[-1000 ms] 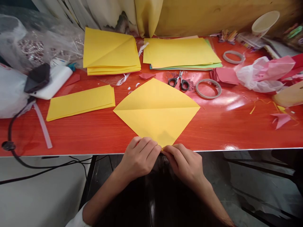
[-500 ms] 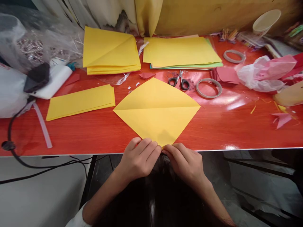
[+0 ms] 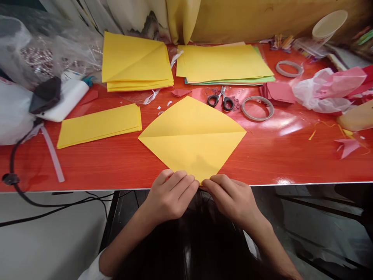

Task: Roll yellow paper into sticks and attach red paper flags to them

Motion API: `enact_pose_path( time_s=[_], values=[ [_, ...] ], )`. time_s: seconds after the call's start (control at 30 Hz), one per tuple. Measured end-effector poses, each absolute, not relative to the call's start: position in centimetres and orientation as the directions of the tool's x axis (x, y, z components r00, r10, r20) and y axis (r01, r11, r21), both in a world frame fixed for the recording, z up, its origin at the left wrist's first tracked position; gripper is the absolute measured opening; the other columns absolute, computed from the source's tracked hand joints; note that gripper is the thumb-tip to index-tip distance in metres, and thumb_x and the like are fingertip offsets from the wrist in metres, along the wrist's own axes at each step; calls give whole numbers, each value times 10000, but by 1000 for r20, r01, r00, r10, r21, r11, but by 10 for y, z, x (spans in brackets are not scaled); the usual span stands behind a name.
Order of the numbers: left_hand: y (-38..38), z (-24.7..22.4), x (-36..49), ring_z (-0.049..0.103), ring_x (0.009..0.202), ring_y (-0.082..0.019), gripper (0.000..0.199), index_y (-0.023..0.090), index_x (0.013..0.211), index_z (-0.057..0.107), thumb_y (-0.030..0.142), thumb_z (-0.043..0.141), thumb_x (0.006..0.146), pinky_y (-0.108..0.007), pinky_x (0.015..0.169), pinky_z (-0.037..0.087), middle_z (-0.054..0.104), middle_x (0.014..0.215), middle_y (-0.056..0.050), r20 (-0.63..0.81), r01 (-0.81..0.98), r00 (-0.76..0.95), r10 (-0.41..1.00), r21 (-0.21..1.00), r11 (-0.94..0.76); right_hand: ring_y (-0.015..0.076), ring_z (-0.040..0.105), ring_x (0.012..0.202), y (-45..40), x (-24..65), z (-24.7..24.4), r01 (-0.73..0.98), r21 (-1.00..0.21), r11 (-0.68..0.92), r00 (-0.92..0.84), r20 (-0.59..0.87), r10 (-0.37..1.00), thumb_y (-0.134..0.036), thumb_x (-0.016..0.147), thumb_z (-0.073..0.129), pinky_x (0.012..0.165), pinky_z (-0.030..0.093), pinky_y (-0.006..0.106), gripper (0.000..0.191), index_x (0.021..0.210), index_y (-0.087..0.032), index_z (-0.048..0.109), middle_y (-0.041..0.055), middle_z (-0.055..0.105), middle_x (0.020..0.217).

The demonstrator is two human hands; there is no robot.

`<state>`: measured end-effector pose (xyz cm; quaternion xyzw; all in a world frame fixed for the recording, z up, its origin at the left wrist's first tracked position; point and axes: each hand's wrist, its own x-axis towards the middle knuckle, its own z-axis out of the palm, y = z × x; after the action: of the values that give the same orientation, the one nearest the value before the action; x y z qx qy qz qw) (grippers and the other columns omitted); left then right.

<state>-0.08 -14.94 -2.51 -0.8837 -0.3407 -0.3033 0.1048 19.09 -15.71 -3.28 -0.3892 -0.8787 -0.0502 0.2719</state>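
A yellow sheet of paper (image 3: 192,136) lies turned cornerwise on the red table, with a crease running across its middle from side to side. Its near corner reaches the table's front edge. There my left hand (image 3: 173,194) pinches the paper from the left, fingers curled over the edge. My right hand (image 3: 231,196) pinches the same corner from the right, its fingertips close to those of the left. The thumbs and the very tip of the corner are hidden beneath the fingers.
Beyond the sheet lie black-handled scissors (image 3: 220,99), a tape roll (image 3: 258,108) and red paper pieces (image 3: 276,92). Stacks of yellow paper stand at the back left (image 3: 134,60) and back centre (image 3: 221,62). Yellow strips (image 3: 99,125) lie left, near a black cable (image 3: 11,155).
Both hands stay pinched at the near corner. The sheet and my right hand have shifted very slightly; otherwise little differs.
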Motion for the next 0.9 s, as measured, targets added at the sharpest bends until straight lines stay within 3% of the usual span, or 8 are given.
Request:
enact_pose_path(
  time_s=[0.33,0.6,0.9],
  values=[
    [-149,-23,2,543,804,-161,91,128,901,602,157,598,815,-316,718,356,674,845,-17,576,714,564,592,20,-700,70,503,593,-159,186,-36,756,-186,628,-439,568,696,-122,842,553,526,371,205,82,907,-152,594,-4,567,736],
    [-148,-23,3,554,800,-169,84,113,880,599,151,612,806,-319,710,364,669,829,-31,581,707,569,582,17,-707,65,479,573,-158,185,-39,766,-160,623,-434,586,684,-109,819,581,496,345,208,83,893,-142,602,-3,551,719],
    [-149,-21,1,564,814,-164,95,95,907,598,138,580,824,-314,707,370,665,842,-43,558,689,596,577,14,-725,77,521,615,-158,187,-39,732,-174,658,-457,591,665,-104,827,567,545,395,209,143,964,-140,589,5,567,751]
  ],
)
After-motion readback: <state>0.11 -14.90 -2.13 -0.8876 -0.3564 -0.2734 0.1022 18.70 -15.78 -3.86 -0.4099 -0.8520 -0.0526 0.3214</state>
